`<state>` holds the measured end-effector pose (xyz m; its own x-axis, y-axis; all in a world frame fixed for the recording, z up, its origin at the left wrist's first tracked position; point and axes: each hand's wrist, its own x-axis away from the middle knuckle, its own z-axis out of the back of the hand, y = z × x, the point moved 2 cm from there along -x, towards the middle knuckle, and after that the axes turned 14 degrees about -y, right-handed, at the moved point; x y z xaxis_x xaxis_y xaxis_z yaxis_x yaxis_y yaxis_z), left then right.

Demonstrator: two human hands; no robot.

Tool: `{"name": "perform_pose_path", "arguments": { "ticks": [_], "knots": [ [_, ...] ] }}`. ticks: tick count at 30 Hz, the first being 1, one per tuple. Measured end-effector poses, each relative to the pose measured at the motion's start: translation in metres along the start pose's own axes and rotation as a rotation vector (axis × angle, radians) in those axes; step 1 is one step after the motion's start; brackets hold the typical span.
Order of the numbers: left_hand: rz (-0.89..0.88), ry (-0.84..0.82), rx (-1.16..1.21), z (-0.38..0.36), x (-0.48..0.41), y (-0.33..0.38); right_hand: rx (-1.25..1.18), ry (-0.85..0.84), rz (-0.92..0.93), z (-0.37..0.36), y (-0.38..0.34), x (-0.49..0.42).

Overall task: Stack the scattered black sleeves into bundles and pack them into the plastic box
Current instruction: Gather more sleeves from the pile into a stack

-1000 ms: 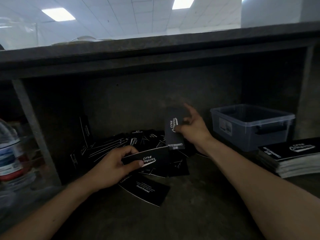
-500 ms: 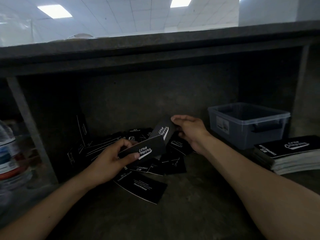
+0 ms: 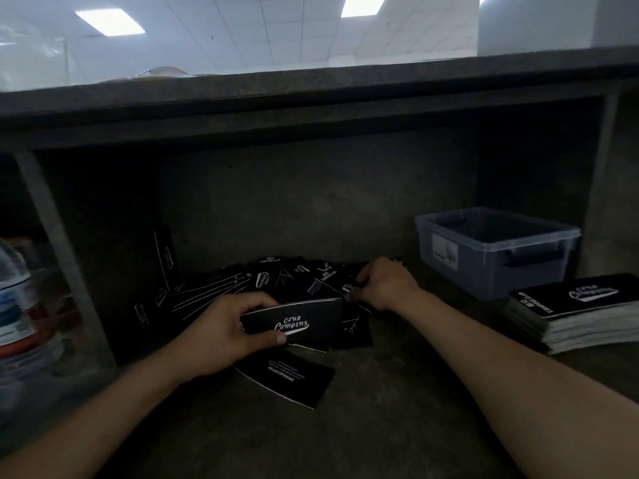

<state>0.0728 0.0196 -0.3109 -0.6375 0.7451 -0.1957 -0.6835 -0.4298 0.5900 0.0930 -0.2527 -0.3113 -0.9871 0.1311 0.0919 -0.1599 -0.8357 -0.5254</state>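
Note:
Several black sleeves with white lettering lie scattered (image 3: 276,278) on the dark shelf against its back wall. My left hand (image 3: 224,330) grips a small bundle of sleeves (image 3: 304,323), thumb across the front near the "Club Camping" print. My right hand (image 3: 383,285) reaches into the right end of the pile, fingers curled down and pinching a sleeve (image 3: 351,288) there. One loose sleeve (image 3: 287,378) lies flat in front of my left hand. The translucent plastic box (image 3: 498,250) stands at the right, apart from both hands.
A finished stack of sleeves (image 3: 574,312) sits at the right edge, in front of the box. A plastic water bottle (image 3: 17,305) stands at the far left behind a metal upright (image 3: 62,250). The shelf's top board (image 3: 311,98) hangs low overhead.
My right hand laid its sleeve onto the bundle in my left hand, then moved back down into the pile's right end. The bundle has dropped lower and turned flatter.

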Motion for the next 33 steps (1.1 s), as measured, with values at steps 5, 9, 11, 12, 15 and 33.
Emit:
{"name": "perform_pose_path", "arguments": {
  "ticks": [5, 9, 11, 12, 15, 33],
  "knots": [
    [-0.031, 0.04, -0.047, 0.003, -0.002, -0.006, -0.376, 0.161, 0.196, 0.006, -0.005, -0.004],
    [-0.003, 0.137, -0.032, 0.008, -0.004, -0.014, -0.714, 0.05, 0.476, 0.014, -0.021, 0.013],
    [0.051, 0.179, 0.06, 0.009, -0.004, -0.017, -0.568, -0.247, 0.45, 0.007, -0.028, 0.021],
    [0.084, 0.178, 0.132, 0.009, -0.005, -0.017, -0.533, -0.403, 0.435, 0.001, -0.03, 0.025],
    [0.108, 0.112, 0.248, 0.006, -0.004, -0.014, -0.725, -0.529, 0.449, -0.009, -0.036, 0.022],
    [0.096, 0.065, -0.026, 0.005, -0.002, -0.005, 0.119, 0.0, 0.227, -0.006, -0.015, 0.006]
  ]
}}
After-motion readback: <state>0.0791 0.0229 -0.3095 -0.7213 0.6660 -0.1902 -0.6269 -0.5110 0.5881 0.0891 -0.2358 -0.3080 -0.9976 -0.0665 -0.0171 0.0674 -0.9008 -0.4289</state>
